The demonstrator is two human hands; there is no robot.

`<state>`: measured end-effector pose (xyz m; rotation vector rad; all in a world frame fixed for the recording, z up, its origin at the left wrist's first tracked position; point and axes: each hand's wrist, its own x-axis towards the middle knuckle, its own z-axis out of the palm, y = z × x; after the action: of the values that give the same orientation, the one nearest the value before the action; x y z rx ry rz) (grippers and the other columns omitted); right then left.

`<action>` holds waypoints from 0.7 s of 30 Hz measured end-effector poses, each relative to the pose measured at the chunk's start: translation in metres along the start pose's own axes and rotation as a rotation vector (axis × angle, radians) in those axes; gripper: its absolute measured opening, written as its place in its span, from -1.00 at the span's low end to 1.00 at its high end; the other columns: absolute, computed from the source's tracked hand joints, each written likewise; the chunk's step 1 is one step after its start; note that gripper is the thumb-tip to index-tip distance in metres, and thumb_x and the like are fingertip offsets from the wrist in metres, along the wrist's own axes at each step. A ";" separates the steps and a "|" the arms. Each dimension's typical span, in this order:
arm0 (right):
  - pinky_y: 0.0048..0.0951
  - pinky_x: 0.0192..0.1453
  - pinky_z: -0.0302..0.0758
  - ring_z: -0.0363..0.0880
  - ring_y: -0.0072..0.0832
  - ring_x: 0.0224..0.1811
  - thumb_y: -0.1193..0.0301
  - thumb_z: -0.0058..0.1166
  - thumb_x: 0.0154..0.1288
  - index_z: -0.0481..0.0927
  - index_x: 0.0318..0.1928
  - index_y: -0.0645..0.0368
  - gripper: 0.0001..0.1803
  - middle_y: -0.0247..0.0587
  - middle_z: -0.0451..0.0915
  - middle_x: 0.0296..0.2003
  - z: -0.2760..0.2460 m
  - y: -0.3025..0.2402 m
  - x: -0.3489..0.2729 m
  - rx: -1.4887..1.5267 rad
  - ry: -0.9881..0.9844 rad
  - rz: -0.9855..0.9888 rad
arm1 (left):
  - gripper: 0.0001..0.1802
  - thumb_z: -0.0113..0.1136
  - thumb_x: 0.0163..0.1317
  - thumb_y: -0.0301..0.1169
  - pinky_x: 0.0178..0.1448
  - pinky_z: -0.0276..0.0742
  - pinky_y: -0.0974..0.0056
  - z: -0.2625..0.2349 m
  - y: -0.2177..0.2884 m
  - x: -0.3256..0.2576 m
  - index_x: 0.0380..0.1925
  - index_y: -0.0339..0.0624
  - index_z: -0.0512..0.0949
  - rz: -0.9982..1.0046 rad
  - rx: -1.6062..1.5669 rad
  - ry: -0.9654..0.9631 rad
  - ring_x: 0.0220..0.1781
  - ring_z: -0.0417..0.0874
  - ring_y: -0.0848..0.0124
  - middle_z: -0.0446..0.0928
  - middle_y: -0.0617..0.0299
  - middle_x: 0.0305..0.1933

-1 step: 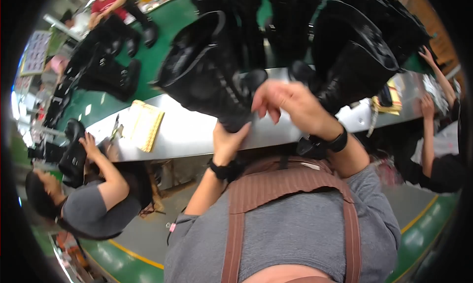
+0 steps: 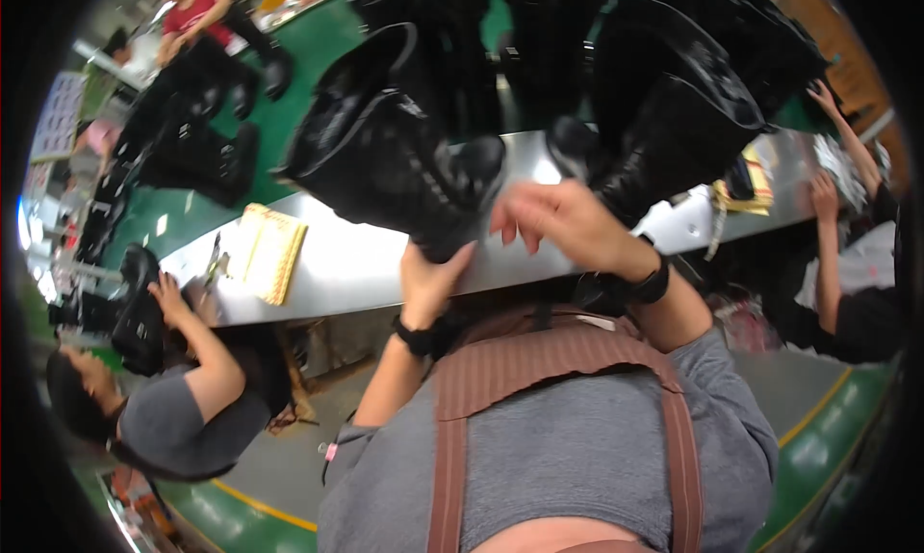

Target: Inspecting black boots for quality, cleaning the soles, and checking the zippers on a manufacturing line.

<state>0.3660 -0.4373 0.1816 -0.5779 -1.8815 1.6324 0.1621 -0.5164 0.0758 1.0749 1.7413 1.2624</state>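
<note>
Tall black leather boot with a wide, floppy shaft (image 2: pixel 361 149): at the near metal edge of the table, left of centre, shaft leaning to my left, mouth gaping. My left hand (image 2: pixel 430 279) is closed round its heel end, thumb along the near side. My right hand (image 2: pixel 563 228) hovers by the foot, fingers half curled; can't tell whether they pinch anything or touch the leather, too blurred and dark there. For good handling I'd say: hold the heel firm, since that top-heavy shaft would probably tip or twist; let the right fingers work lightly and avoid scuffing the polished toe.

Next out: second tall black leather boot (image 2: pixel 679 110) on my right, toe close to the first one's, so elbow room is tight. More black boots (image 2: pixel 539 48) crowd behind, blocking the far side. Bright silver metal strip (image 2: pixel 351 274) fronts the green tabletop (image 2: pixel 289 120). Yellow-edged paper pad (image 2: pixel 272 255) lies left; dark object on yellow paper (image 2: pixel 739 180) right. Left, a co-worker in grey handles a black boot (image 2: pixel 140 312); right, another co-worker's hands (image 2: pixel 825 195) reach over the table end.
</note>
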 end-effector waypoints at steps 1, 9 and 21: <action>-0.61 -0.37 0.46 0.51 -0.66 -0.48 0.27 -0.02 0.50 0.61 -0.25 0.27 -0.69 -0.33 0.61 -0.42 -0.006 0.011 -0.020 -0.145 0.017 0.092 | -0.40 0.53 -0.04 -0.40 0.00 0.56 0.22 -0.004 0.005 0.000 0.00 -0.34 0.50 -0.049 0.059 -0.038 -0.13 0.69 0.26 0.66 0.00 -0.11; -0.49 -0.26 0.48 0.59 -0.54 -0.32 0.25 0.42 0.11 0.58 -0.11 0.24 -0.57 -0.26 0.61 -0.31 -0.054 0.023 -0.130 -0.793 0.756 0.376 | -0.73 0.34 0.22 -0.28 -0.33 0.53 0.29 -0.029 0.093 -0.027 -0.39 -0.33 0.66 0.173 0.664 -0.306 -0.44 0.69 0.25 0.65 0.05 -0.46; -0.66 -0.31 0.43 0.51 -0.70 -0.42 0.17 0.10 0.44 0.62 -0.07 0.28 -0.62 -0.36 0.58 -0.44 -0.177 -0.117 -0.049 -0.604 0.609 -0.178 | -0.65 0.30 0.25 -0.44 -0.01 0.58 0.34 0.081 0.131 0.012 0.03 -0.27 0.55 0.564 -0.016 -0.515 0.00 0.64 0.39 0.62 0.16 0.00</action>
<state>0.5269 -0.3578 0.3056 -0.9849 -1.8489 0.6375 0.2581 -0.4537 0.1801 1.7765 1.0712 1.1637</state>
